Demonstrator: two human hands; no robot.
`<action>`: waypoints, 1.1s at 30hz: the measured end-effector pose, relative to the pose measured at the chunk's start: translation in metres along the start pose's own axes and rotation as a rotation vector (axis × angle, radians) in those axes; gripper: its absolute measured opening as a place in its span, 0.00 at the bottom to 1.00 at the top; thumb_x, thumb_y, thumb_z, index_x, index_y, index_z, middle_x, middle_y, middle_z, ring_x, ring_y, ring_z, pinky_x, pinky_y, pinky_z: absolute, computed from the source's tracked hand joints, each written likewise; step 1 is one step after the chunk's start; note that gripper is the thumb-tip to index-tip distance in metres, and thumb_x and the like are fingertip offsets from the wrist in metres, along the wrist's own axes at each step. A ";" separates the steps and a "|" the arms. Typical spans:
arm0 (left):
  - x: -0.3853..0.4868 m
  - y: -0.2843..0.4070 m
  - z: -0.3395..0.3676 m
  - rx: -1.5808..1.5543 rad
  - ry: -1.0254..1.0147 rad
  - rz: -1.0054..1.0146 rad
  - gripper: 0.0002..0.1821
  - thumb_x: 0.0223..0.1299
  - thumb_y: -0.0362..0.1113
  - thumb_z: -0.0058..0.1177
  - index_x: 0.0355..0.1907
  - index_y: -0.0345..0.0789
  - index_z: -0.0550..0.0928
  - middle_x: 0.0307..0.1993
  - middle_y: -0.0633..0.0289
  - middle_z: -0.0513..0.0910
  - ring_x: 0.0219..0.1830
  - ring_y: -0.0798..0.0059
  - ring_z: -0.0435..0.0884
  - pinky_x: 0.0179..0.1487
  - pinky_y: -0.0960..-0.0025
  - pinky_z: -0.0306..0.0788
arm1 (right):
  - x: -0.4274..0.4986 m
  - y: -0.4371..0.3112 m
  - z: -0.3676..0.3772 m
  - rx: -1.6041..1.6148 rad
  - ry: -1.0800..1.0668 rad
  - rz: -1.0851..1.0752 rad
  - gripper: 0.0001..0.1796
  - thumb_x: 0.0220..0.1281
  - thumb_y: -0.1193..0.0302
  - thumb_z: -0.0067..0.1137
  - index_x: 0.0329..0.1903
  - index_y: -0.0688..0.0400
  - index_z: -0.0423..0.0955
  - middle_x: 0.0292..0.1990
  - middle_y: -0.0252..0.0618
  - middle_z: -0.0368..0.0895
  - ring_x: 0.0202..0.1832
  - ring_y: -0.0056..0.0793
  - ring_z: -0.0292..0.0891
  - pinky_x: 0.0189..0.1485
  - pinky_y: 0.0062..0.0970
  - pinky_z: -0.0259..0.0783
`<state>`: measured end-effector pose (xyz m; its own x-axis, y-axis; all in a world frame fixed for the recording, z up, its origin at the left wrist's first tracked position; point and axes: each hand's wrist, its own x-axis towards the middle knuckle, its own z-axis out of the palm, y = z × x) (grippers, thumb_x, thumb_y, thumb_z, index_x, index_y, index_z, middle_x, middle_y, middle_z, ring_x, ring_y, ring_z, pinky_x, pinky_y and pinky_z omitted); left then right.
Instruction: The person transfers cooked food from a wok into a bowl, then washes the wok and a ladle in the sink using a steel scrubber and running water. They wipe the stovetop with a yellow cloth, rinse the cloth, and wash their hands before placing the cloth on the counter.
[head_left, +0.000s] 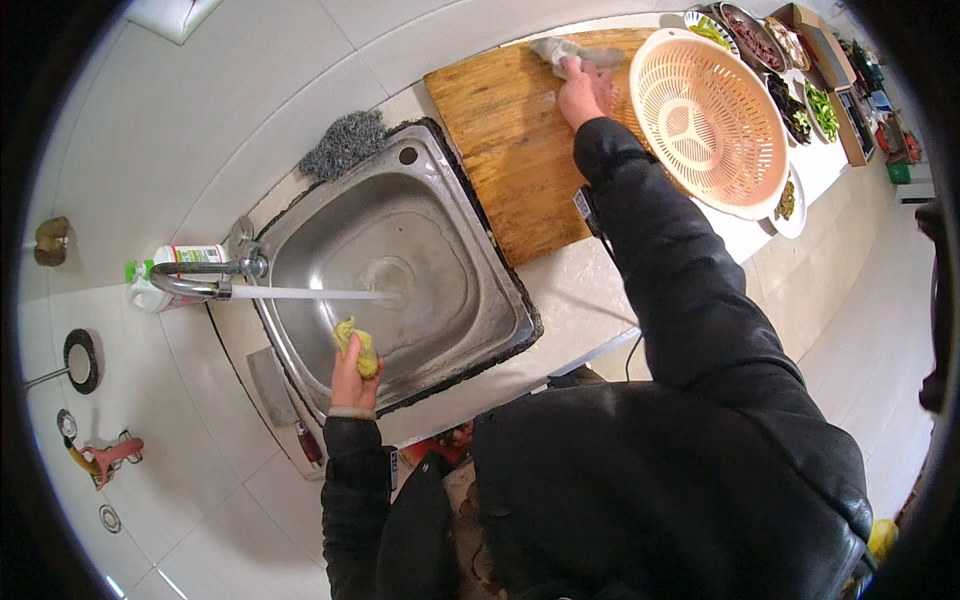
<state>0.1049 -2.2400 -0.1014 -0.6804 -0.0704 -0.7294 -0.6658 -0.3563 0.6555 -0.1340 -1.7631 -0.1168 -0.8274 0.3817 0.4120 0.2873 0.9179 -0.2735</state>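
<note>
My left hand (357, 379) is over the near left rim of a stainless steel sink (450, 247), holding a small crumpled yellow-green thing (366, 356), perhaps a cloth or sponge. Water streams from the metal faucet (187, 277) into the basin, beyond that hand. Out to the upper right, my right hand (589, 94) grips a grey-white cloth (559, 52) against the far part of a wooden cutting board (510, 150). The palm side and some fingers are hard to make out. A peach plastic colander (705, 124) stands just right of my right hand, overlapping the board.
Steel wool (345, 146) lies at the sink's far corner. A cleaver (274, 390) with a red-brown handle lies left of the sink. White bottles (161, 300) stand behind the faucet. Plates of cut food, including chopped green vegetables (821, 112), are right of the colander.
</note>
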 end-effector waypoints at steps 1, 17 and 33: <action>0.003 -0.001 -0.003 -0.016 0.017 -0.010 0.15 0.64 0.46 0.52 0.49 0.44 0.71 0.39 0.71 0.74 0.38 0.78 0.74 0.39 0.70 0.73 | -0.013 -0.002 -0.004 0.026 -0.071 -0.028 0.18 0.54 0.75 0.48 0.48 0.48 0.73 0.48 0.44 0.71 0.50 0.53 0.67 0.53 0.50 0.64; 0.080 0.051 -0.030 -0.275 0.045 -0.017 0.15 0.63 0.40 0.45 0.51 0.39 0.70 0.47 0.57 0.76 0.50 0.61 0.75 0.54 0.51 0.70 | -0.236 0.103 -0.172 0.636 -0.352 0.212 0.23 0.47 0.78 0.52 0.51 0.61 0.70 0.50 0.48 0.70 0.53 0.46 0.66 0.58 0.39 0.63; 0.085 0.081 -0.003 -0.333 -0.159 -0.055 0.15 0.66 0.48 0.47 0.45 0.39 0.71 0.33 0.61 0.71 0.32 0.72 0.73 0.28 0.76 0.68 | -0.326 -0.073 -0.132 0.533 -0.769 -1.235 0.24 0.56 0.69 0.53 0.58 0.49 0.67 0.56 0.37 0.67 0.55 0.38 0.63 0.52 0.38 0.62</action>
<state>-0.0065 -2.2774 -0.1107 -0.7028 0.0939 -0.7052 -0.5846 -0.6412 0.4972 0.1785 -1.9400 -0.1159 -0.5004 -0.8572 0.1218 -0.7986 0.4026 -0.4475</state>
